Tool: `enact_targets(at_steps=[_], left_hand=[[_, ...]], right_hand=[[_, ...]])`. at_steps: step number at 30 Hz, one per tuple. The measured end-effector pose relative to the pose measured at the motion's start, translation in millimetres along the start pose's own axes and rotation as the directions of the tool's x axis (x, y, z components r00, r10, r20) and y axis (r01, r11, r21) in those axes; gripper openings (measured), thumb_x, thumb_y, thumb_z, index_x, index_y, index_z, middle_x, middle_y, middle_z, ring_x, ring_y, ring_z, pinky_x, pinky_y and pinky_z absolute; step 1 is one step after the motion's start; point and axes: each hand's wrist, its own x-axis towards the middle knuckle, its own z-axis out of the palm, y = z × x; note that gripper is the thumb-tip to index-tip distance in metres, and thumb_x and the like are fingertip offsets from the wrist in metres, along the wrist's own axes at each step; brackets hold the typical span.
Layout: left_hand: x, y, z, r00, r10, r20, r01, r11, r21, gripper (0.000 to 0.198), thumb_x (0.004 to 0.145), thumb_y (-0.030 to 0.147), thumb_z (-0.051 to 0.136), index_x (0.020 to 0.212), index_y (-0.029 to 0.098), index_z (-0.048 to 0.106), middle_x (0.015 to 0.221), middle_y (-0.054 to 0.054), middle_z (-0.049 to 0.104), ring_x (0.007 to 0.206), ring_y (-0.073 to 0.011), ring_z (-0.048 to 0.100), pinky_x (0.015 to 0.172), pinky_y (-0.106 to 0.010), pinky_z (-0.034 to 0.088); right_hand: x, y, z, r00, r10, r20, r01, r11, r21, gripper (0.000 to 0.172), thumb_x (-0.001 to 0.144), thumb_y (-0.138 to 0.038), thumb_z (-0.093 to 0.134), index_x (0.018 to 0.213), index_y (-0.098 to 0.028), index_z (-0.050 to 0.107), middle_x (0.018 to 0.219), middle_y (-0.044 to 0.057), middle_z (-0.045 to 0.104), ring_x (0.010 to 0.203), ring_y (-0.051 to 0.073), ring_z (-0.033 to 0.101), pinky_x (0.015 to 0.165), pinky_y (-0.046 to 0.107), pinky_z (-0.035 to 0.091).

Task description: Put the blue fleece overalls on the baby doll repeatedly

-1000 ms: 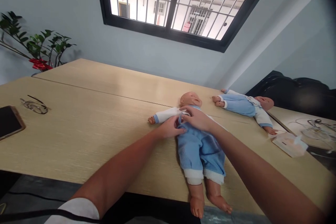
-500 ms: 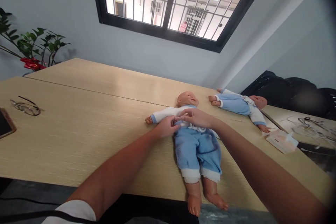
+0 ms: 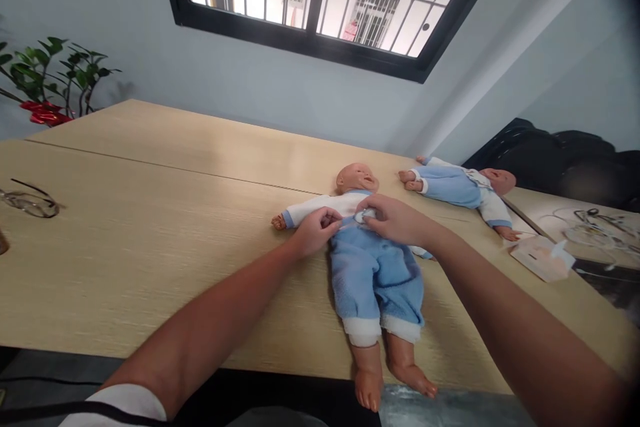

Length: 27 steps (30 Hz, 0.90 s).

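Note:
A baby doll (image 3: pixel 377 273) in a white top and blue trousers lies face up on the wooden table (image 3: pixel 150 233), its feet over the front edge. At the doll's waist my left hand (image 3: pixel 317 230) has its fingers closed at the side of the trousers' top; what they pinch is too small to make out. My right hand (image 3: pixel 393 219) is beside it over the doll's chest, thumb and fingers closed on a small whitish thing (image 3: pixel 365 215), perhaps a piece of cloth or ribbon.
A second doll (image 3: pixel 455 185) lies at the back right, with a white box (image 3: pixel 543 257) near its hand. Cables (image 3: pixel 595 227) lie at the far right. Glasses (image 3: pixel 33 202) rest at the left. A plant (image 3: pixel 55 73) stands at the back left, and a barred window is above.
My hands have moved apart; the right one has shifted right, and the whitish thing now shows in it. The trousers' top looks smoother. The whole view has shifted slightly.

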Motion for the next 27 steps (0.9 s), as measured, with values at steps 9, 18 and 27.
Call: enact_targets(at_steps=[9,18,27], left_hand=[[12,3,-16.0,0.983,0.114,0.146,-0.144,0.965,0.217,0.024,0.096,0.04,0.064,0.09,0.017,0.066,0.085,-0.002,0.062,0.074,-0.0142,0.052,0.069,-0.028,0.045],[5,4,-15.1,0.991,0.018,0.131,-0.035,0.992,0.122,0.013,0.101,0.034,0.057,0.097,0.023,0.061,0.084,0.001,0.061,0.071,-0.0141,0.053,0.065,-0.028,0.046],[4,11,-15.3,0.951,0.091,0.296,-0.163,0.96,0.227,0.012,0.091,0.025,0.067,0.1,0.028,0.059,0.094,-0.001,0.063,0.087,-0.0203,0.061,0.079,-0.036,0.053]], right_hand=[[-9,15,17,0.992,-0.053,-0.114,0.069,0.987,0.142,0.015,0.093,-0.028,0.058,0.105,-0.022,0.064,0.098,0.003,0.07,0.066,0.015,0.057,0.063,0.03,0.044],[-27,35,48,0.853,-0.299,-0.428,0.326,0.945,-0.011,0.015,0.094,-0.02,0.066,0.107,-0.027,0.065,0.08,0.001,0.068,0.073,0.019,0.064,0.066,0.033,0.052],[-41,34,55,0.734,-0.503,-0.457,0.372,0.86,-0.35,0.012,0.087,-0.03,0.081,0.096,-0.029,0.073,0.071,-0.001,0.065,0.075,0.022,0.062,0.077,0.041,0.055]])
